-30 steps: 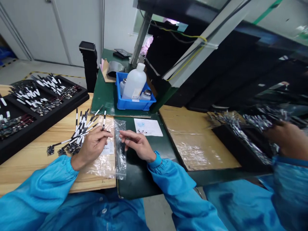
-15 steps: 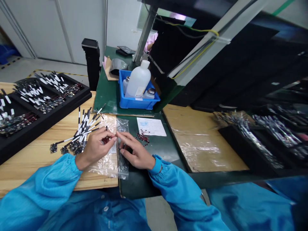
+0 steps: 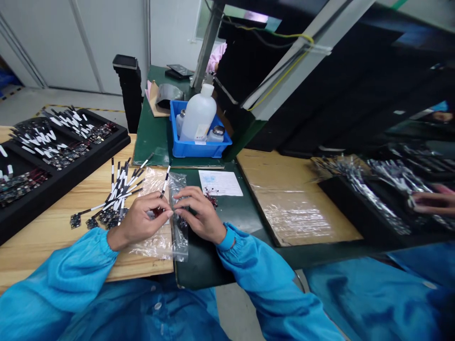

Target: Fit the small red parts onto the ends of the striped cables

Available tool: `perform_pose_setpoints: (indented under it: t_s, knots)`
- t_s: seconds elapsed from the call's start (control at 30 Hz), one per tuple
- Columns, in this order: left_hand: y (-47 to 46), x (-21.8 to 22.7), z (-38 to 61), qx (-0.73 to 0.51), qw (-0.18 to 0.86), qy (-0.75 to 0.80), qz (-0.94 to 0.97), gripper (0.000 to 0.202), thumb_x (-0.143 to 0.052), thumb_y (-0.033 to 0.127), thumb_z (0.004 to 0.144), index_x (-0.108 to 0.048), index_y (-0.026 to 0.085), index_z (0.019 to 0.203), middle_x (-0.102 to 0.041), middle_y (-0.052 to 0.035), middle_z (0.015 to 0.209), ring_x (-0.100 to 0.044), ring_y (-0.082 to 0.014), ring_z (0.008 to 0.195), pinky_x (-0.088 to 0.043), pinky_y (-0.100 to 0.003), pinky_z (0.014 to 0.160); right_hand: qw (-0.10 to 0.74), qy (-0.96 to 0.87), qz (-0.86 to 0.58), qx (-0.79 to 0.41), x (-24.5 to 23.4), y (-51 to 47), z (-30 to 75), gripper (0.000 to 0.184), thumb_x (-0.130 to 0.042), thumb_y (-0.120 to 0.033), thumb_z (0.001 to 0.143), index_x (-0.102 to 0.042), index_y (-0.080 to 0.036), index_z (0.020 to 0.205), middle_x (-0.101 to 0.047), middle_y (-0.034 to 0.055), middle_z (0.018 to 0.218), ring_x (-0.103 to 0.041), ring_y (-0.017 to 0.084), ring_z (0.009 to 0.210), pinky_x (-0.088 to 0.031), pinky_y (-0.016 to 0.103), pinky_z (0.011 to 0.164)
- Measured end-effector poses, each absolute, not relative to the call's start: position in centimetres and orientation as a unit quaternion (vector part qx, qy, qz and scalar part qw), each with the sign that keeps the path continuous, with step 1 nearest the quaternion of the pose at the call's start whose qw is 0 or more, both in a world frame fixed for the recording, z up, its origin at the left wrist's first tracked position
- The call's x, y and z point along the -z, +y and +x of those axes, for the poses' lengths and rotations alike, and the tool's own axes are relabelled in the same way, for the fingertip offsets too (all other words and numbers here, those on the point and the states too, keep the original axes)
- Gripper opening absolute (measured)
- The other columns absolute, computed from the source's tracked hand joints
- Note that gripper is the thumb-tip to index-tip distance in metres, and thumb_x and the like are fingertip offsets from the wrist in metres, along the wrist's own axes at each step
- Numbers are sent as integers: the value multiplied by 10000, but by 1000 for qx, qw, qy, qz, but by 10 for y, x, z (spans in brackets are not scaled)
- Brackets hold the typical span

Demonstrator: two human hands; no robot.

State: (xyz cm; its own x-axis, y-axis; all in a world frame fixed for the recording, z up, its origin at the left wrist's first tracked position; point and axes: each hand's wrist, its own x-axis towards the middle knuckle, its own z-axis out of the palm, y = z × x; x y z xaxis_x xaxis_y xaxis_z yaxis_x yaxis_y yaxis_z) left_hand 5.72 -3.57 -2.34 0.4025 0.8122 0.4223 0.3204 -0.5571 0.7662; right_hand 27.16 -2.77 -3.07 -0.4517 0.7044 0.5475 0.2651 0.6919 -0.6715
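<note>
Our left hand [image 3: 144, 219] and right hand [image 3: 199, 215] sit close together at twelve o'clock, not clamped on each other, with their fingertips nearly meeting at a narrow clear plastic bag [image 3: 179, 234]. The left fingers [image 3: 158, 204] pinch a small circuit board on a long black-and-white flex strip [image 3: 165, 181], whose strip rises toward twelve o'clock. The right fingers [image 3: 186, 195] lie on the bag's upper part; from this angle, we cannot tell whether they grip it.

We judge the board light and fragile, and the strip thin and floppy. It seems safest to take hold at the board's edges or the strip's root, keeping off the components. The bag looks thin and slippery.

More strip-tailed boards [image 3: 115, 208] lie in a loose pile at ten o'clock on the wooden bench [image 3: 42, 260], beside a wider plastic sheet [image 3: 151, 246]. A black tray [image 3: 64, 187] of similar boards lies farther out at ten o'clock. Tiny reddish parts [image 3: 211, 198] rest on the green mat [image 3: 209, 265] at one o'clock, just below a paper sheet [image 3: 220, 183]. A co-worker's hand [image 3: 433, 201] works at three o'clock.
</note>
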Motion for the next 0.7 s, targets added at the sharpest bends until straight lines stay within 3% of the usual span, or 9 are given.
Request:
perform_pose_setpoints:
  t_s: [0.1,0.3,0.4,0.53,0.6,0.7]
  knots:
    - [-35,22,58,-410,296,363,782,119,-631,228,889,-701,191,800,-669,-41,740,-595,-170,673,-462,-313,657,426,-812,-287,-275,32,-27,270,76,-615,-238,954,-679,-233,995,-708,67,914,-607,219,940,-531,413,877]
    - [-34,28,58,-408,278,378,783,106,-642,229,886,-725,197,827,-679,-49,766,-612,-173,699,-499,-322,700,415,-812,-313,-265,32,-30,270,81,-598,-244,954,-667,-202,944,-686,66,839,-600,196,820,-510,355,773]
    - [-33,31,57,-416,360,409,728,138,-639,280,899,-746,200,937,-689,-61,827,-638,-172,710,-516,-295,634,420,-789,-346,-284,32,-30,270,107,-579,-262,956,-649,-203,902,-668,51,818,-609,172,766,-499,314,731]
    - [-30,32,57,-398,508,439,626,199,-677,324,876,-715,171,997,-672,-24,681,-636,-150,574,-539,-280,572,423,-775,-366,-296,33,-30,270,115,-573,-265,946,-633,-197,876,-654,37,806,-605,157,743,-483,287,707]
    - [-29,32,57,-392,546,445,592,236,-720,335,840,-687,164,1000,-657,-5,624,-644,-155,550,-545,-274,554,421,-773,-370,-297,33,-29,270,116,-571,-266,946,-628,-198,871,-650,34,801,-600,155,736,-477,284,701]
    - [-29,33,59,-408,568,444,560,392,-760,329,806,-630,181,1144,-648,21,639,-655,-152,545,-554,-264,538,417,-774,-372,-298,33,-29,269,119,-564,-267,948,-623,-201,868,-646,32,794,-592,152,724,-469,281,690]
